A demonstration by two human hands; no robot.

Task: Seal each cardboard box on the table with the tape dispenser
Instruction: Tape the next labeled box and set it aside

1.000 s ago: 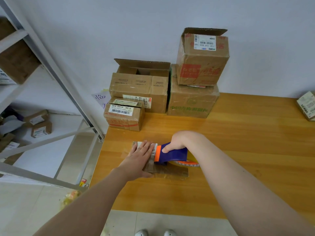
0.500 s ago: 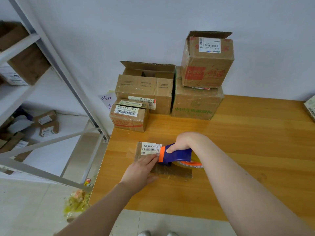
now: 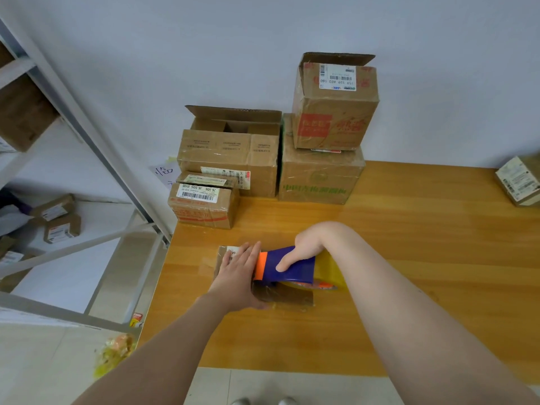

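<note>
We're on the flat brown cardboard box (image 3: pixel 287 296), lying near the front left corner of the orange wooden counter (image 3: pixel 423 244). The blue and orange tape dispenser (image 3: pixel 287 266) sits right on top of it, orange nose pointing left and its roll of yellowish tape (image 3: pixel 331 271) at the right end. The right hand (image 3: pixel 306 245) is wrapped round the dispenser's body, thumb across the blue side, a firm grip. The left hand (image 3: pixel 238 276) lies flat with straight fingers, pressing down the box's left end, hard against that orange nose. There's a glossy sheen along the box's near edge, so tape looks to be on at least part of it. Whether the strip runs the full length I cannot tell, because the hands cover the seam. I'd call this box mid-seal.

Now the queue at the back, against the wall. The small brown box with the barcode label (image 3: pixel 201 203) looks closed and taped. Behind it, the wide brown box with raised flaps (image 3: pixel 230 159) stands open, so that one isn't done. Beside it, the big brown box with green print (image 3: pixel 318 179) appears closed. Stacked on that, the tall brown box with red print (image 3: pixel 336 112) has a flap up, so it's waiting too. One more labelled box (image 3: pixel 518 182) pokes in at the counter's far right edge, and its state is unclear. Off to the left, a grey metal shelf (image 3: pixel 87 135) holds other cartons.
</note>
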